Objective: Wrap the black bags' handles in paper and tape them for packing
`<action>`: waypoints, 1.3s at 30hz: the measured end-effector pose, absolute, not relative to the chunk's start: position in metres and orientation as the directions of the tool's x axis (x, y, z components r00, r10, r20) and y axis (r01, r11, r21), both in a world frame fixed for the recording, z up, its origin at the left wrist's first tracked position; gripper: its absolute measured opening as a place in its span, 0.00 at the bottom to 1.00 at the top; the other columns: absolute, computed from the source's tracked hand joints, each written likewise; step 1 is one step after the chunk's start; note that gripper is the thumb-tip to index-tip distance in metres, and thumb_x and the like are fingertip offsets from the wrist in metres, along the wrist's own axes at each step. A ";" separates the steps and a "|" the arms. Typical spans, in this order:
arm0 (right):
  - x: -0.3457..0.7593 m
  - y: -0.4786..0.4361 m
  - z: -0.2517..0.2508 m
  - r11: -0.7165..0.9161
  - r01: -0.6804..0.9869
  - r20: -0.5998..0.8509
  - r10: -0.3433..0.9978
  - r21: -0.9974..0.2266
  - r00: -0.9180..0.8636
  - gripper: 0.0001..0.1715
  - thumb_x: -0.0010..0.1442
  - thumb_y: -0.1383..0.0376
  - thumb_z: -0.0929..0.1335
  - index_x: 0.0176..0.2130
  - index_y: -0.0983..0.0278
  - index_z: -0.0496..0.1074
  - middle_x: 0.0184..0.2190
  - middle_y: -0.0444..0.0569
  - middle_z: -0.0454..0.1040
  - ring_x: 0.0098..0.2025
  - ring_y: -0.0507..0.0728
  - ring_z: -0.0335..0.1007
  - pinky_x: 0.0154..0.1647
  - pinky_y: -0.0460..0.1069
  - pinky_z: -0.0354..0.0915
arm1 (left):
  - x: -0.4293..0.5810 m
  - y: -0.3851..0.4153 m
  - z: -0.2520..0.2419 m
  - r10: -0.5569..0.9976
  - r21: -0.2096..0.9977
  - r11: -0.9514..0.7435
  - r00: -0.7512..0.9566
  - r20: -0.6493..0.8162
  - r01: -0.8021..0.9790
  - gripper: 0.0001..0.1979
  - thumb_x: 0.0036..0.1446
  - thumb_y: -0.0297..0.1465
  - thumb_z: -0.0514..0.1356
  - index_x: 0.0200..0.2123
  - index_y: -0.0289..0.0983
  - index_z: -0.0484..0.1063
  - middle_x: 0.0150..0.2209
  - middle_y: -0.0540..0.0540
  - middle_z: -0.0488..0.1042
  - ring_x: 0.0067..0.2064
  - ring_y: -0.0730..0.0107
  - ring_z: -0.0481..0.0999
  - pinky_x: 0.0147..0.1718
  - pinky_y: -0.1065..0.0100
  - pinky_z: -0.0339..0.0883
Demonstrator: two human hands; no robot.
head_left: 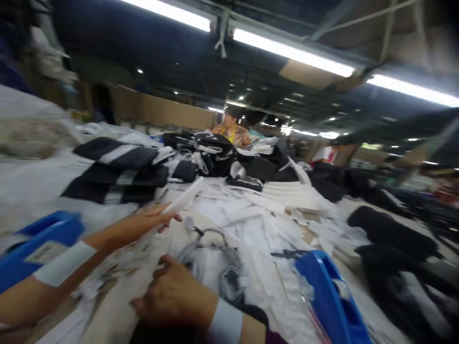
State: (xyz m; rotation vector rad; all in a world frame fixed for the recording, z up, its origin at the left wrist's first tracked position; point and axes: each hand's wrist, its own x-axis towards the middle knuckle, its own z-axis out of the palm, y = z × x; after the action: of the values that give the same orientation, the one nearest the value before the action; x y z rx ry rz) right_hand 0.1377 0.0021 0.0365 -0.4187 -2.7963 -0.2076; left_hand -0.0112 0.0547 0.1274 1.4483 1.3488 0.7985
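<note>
My left hand reaches forward over the table with its fingers closed on a flat white strip, which slants up and away. Nearer to me, my right hand is low over pale material, its fingers curled inward. Blur hides what, if anything, lies in its grip. Below that hand is a dark area. Just beyond it, a tangle of grey cord or clear tubing rests on white pieces. White bands circle both my wrists.
Blue tape dispensers stand at right and left. Dark scissors lie beside the right one. White scraps cover the middle. Black pieces with white bands are stacked behind. A person is at the far side.
</note>
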 end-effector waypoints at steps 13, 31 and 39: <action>0.158 -0.009 0.064 0.953 0.235 0.347 0.290 -0.191 -0.892 0.24 0.70 0.68 0.55 0.24 0.64 0.64 0.21 0.43 0.67 0.29 0.51 0.63 0.56 0.57 0.55 | -0.058 -0.132 0.042 0.968 0.913 0.226 -0.022 -0.248 -0.340 0.37 0.49 0.37 0.67 0.62 0.45 0.59 0.49 0.45 0.69 0.42 0.67 0.73 0.38 0.70 0.68; 0.158 -0.008 0.062 0.938 0.200 0.339 0.292 -0.282 -0.894 0.20 0.69 0.71 0.55 0.26 0.63 0.61 0.20 0.41 0.63 0.27 0.50 0.60 0.55 0.58 0.56 | -0.024 -0.111 0.009 0.975 0.948 0.123 0.213 -0.060 -0.294 0.33 0.43 0.27 0.64 0.56 0.39 0.68 0.58 0.42 0.65 0.56 0.57 0.68 0.57 0.57 0.58; 0.158 -0.009 0.061 0.948 0.198 0.403 0.287 -0.248 -0.869 0.21 0.68 0.70 0.57 0.24 0.63 0.59 0.19 0.39 0.61 0.24 0.49 0.56 0.58 0.57 0.57 | -0.007 -0.096 0.002 0.969 0.954 0.208 0.179 -0.171 -0.215 0.34 0.40 0.24 0.61 0.56 0.38 0.67 0.53 0.44 0.69 0.48 0.60 0.73 0.47 0.62 0.66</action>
State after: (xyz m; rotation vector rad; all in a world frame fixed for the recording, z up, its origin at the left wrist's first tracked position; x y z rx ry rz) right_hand 0.1581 -0.0085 0.0612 -0.3489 -2.6550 0.2755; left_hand -0.0074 -0.0958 0.0022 0.9719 1.0098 1.0576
